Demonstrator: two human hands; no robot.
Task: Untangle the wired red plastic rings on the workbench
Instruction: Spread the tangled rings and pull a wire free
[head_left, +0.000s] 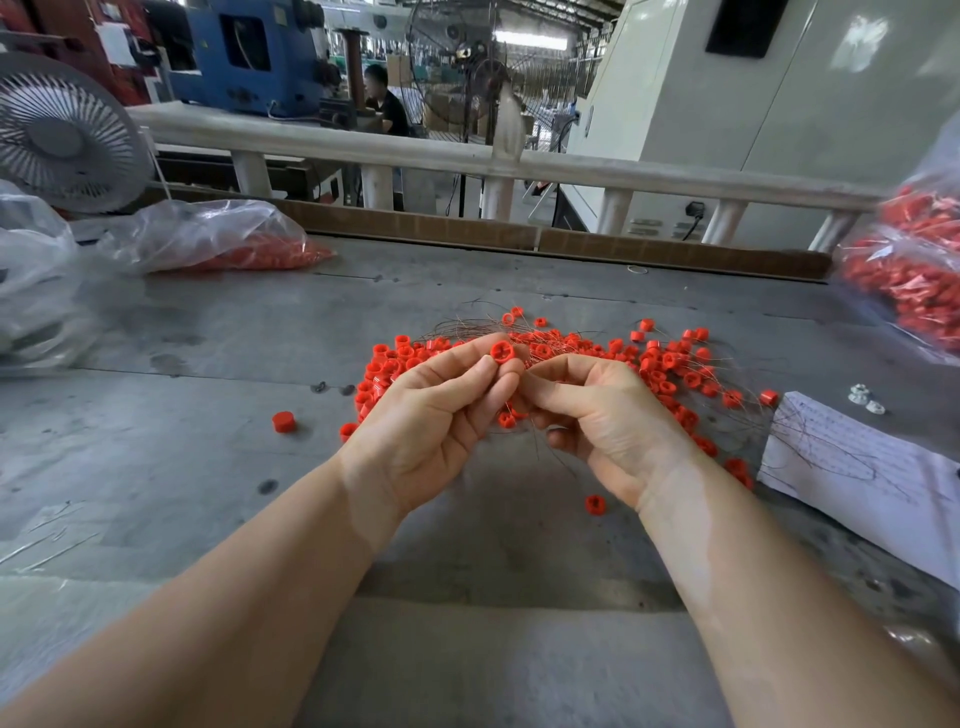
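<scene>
Workbench (208, 364) grey, scuffed; railing (415, 153), fan (62, 135), factory machines beyond.

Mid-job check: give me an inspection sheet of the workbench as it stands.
Surface: grey workbench, scuffed and stained.
Job's things: pile of red rings tangled in thin wires; stray rings nearby.
Clutter: plastic bags of red parts at left and right; written paper.
Grips: left hand pinches one red ring; right hand pinches its wire.
Cables: nothing seen on the bench.
Surroundings: fans, white railing, machines, seated person.
</scene>
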